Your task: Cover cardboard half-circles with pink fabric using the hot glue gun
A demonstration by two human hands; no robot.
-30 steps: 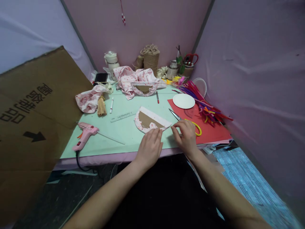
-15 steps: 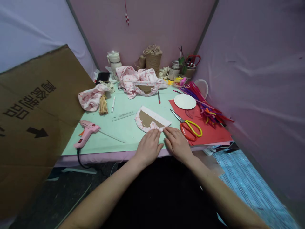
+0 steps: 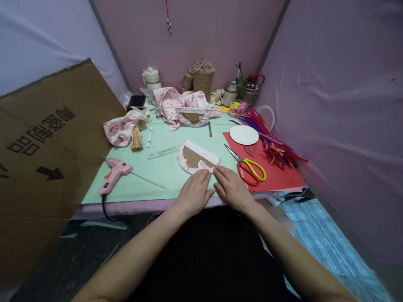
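Observation:
A half-round cardboard piece (image 3: 199, 157) lies flat on the table, its edges wrapped in white cloth with pink spots (image 3: 183, 164). My left hand (image 3: 195, 188) is at its near curved edge, fingers stretched forward and fingertips pressing the gathered cloth. Just to the right, my right hand (image 3: 231, 186) rests its outstretched fingertips on the cloth near the right corner. Both thumbs point inward, close together but apart. Scissors (image 3: 247, 162) with one red and one yellow handle lie to the right of my right hand.
A pink glue gun (image 3: 115, 174) lies at left beside a large cardboard panel (image 3: 47, 159). A clear ruler (image 3: 163, 153), markers (image 3: 150, 137), spotted cloth (image 3: 176, 105) and sticks (image 3: 136, 138) are farther back. Right: red paper (image 3: 277, 178), a white oval disc (image 3: 244, 135), pipe cleaners (image 3: 261, 126).
My right hand has shifted slightly left along the near edge. The right corner of the cloth-wrapped piece now reaches less far right. My left hand has barely moved.

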